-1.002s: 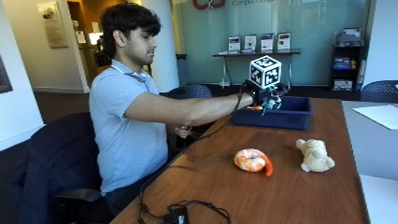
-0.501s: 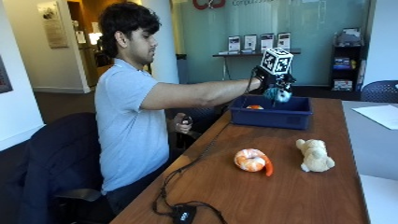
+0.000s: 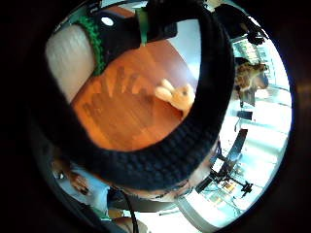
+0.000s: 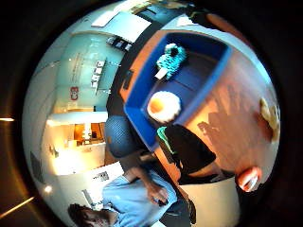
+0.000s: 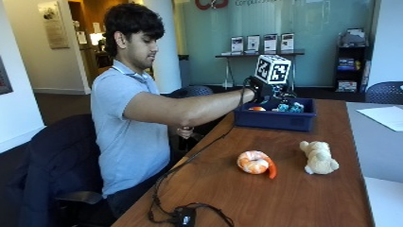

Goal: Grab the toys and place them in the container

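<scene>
The gloved right hand [image 5: 263,90] hangs just above the near rim of the blue container [image 5: 275,119]; whether its fingers are curled or straight I cannot tell. Directly under the palm, inside the bin, lie an orange-and-white round toy [image 4: 164,106] and, farther in, a teal spotted toy [image 4: 171,57]. Next it should draw back toward the person. Well behind the hand on the table wait an orange striped shrimp [image 5: 255,162] and a cream plush animal [image 5: 319,158], both soft, easy to pinch.
</scene>
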Tool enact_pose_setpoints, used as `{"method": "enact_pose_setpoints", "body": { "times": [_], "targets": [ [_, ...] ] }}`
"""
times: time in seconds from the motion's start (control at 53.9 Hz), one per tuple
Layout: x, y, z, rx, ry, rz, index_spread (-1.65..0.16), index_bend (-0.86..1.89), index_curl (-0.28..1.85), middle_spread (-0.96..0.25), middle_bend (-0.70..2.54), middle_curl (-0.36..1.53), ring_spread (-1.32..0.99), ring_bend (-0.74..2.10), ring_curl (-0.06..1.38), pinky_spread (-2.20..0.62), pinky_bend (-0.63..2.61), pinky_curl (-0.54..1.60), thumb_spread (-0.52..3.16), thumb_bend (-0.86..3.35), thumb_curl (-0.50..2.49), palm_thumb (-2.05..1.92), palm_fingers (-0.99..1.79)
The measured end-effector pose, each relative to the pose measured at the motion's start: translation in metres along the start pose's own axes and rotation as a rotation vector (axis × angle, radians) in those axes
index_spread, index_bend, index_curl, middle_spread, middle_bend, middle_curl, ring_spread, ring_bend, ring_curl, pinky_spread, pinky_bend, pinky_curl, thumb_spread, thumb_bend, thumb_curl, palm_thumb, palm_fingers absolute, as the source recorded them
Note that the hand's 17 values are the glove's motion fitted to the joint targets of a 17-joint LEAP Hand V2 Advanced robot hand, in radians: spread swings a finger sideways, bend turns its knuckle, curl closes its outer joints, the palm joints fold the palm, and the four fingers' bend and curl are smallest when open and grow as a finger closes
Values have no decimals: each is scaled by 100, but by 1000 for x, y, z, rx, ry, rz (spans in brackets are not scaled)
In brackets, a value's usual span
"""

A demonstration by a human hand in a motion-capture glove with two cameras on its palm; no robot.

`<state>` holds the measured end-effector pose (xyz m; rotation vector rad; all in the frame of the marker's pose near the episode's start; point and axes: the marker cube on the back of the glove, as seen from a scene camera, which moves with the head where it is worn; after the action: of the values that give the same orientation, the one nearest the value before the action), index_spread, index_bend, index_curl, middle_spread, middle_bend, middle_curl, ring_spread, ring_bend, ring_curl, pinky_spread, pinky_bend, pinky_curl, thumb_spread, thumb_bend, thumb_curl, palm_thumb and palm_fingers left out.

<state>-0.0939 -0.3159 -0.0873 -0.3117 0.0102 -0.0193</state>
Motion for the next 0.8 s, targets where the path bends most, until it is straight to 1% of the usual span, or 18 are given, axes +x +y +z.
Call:
{"method": "enact_pose_setpoints", "body": {
  "times": [0.223,0.297,0.371,0.482,0.557,0.631,0.686,0.705,0.761,0.779,0.798],
  "targets": [
    [87,93,44,-148,20,151,-32,18,40,-1,14,27,0,17,21,7,99,35,136,1,27,0,-12],
    [107,114,65,-174,7,200,-32,18,40,-1,14,26,0,17,21,7,99,35,137,1,28,2,-11],
    [123,132,89,-237,2,242,-32,18,39,-1,14,26,0,17,21,7,99,35,139,1,28,3,-11],
    [145,154,129,-306,-8,268,-33,17,38,-1,13,25,0,14,20,8,101,35,140,0,29,4,-15],
    [153,156,153,-247,-32,251,-34,17,38,-1,13,24,0,14,19,8,101,35,140,-1,29,4,-16],
    [152,151,167,-85,17,221,-34,15,37,-1,16,25,0,15,18,6,104,36,148,1,28,5,-12],
    [155,150,168,53,78,197,-33,17,37,0,23,27,0,22,20,3,100,35,159,4,27,6,4],
    [156,151,167,83,88,184,-34,16,36,0,26,28,0,29,22,0,100,35,162,5,27,7,19],
    [158,150,164,125,95,152,-33,15,33,0,30,29,-1,41,22,-8,99,33,167,10,27,10,37],
    [158,150,163,132,94,146,-33,12,33,0,32,31,-3,50,25,-13,101,34,169,12,28,13,49],
    [159,149,161,139,94,143,-33,11,31,0,32,31,-3,54,25,-16,101,33,170,14,28,15,53]
  ]
}}
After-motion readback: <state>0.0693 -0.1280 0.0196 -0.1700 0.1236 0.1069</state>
